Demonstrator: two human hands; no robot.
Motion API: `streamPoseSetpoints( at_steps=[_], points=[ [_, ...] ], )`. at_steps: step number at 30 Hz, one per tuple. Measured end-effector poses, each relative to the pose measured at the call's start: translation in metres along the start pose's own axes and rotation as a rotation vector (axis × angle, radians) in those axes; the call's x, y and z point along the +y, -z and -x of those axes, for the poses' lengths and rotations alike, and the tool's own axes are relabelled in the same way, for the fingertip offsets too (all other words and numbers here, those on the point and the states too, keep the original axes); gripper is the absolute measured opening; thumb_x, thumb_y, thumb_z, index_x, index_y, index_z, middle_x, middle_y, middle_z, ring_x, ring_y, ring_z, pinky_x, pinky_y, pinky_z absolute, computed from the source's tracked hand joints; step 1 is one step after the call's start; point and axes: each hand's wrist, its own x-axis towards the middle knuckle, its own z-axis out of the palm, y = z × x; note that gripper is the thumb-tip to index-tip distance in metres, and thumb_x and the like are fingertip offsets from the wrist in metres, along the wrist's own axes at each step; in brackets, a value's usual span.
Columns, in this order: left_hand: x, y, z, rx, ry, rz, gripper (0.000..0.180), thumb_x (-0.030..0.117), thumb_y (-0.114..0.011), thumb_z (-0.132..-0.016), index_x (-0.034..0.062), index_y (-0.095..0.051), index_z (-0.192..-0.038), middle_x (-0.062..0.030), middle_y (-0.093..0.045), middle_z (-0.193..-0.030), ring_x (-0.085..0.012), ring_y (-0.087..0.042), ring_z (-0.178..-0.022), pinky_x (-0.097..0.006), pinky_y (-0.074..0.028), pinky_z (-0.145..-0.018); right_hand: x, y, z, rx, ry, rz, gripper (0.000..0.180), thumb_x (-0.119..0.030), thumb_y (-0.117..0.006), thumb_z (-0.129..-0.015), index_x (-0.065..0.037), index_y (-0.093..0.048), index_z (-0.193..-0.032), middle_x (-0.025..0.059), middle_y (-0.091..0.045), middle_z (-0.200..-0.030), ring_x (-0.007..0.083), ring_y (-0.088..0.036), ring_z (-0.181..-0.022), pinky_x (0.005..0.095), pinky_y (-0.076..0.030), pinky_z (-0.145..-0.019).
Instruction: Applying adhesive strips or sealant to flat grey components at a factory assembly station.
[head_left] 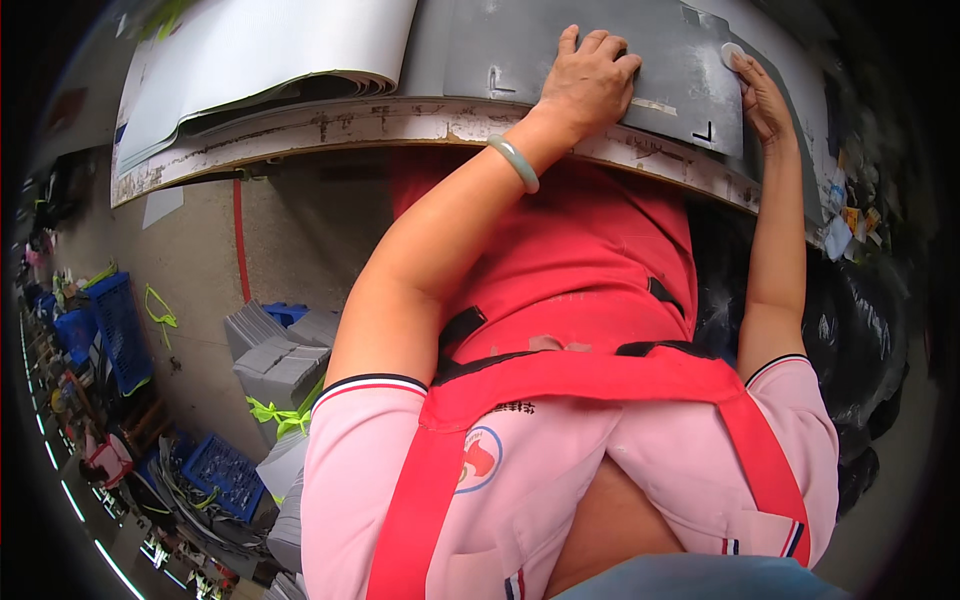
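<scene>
My left hand (592, 80) rests palm down on a dark grey sheet (680, 75), its fingers bent and slightly apart, holding nothing. A pale jade-coloured bangle (513, 164) circles that wrist. At the sheet's right side, my right hand (766, 100) pinches a small white round disc (731, 56) between thumb and fingers. The disc lies over the sheet's right edge; whether it presses on it I cannot tell. Black L-shaped corner marks and whitish smudges show on the grey surface.
Large white sheets (270, 50) with a curled edge lie on the table's left. The worn table edge (400, 118) runs before me. Left and below are blue crates (122, 330) and bundled grey stacks (285, 365); black plastic bags (850, 330) sit right.
</scene>
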Motion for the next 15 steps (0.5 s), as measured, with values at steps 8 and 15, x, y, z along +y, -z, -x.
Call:
streamPoseSetpoints(
  at_steps=[8,15],
  points=[
    [0.083,0.061,0.014,0.068,-0.185,0.548,0.041,0.009,-0.072,-0.086,0.0101,-0.061,-0.125,-0.0083,-0.066,-0.106,-0.0274,-0.062,-0.103,-0.038,-0.050,-0.086,0.026,-0.035,0.015,-0.167,0.023,-0.512,0.031,-0.035,-0.069,-0.100,-0.012,-0.067,-0.121,0.0009,-0.072,-0.107,0.0111,-0.069,-0.097,0.0279,-0.060,-0.085],
    [-0.002,0.088,0.028,-0.386,-0.053,0.059,0.037,0.023,-0.080,-0.081,0.0133,-0.074,-0.117,-0.0083,-0.067,-0.119,-0.0318,-0.061,-0.111,-0.040,-0.048,-0.096,0.026,-0.055,-0.003,-0.170,0.095,-0.835,0.043,-0.027,-0.067,-0.100,-0.004,-0.060,-0.136,0.0147,-0.072,-0.122,0.0265,-0.072,-0.105,0.0417,-0.058,-0.095]
  ],
)
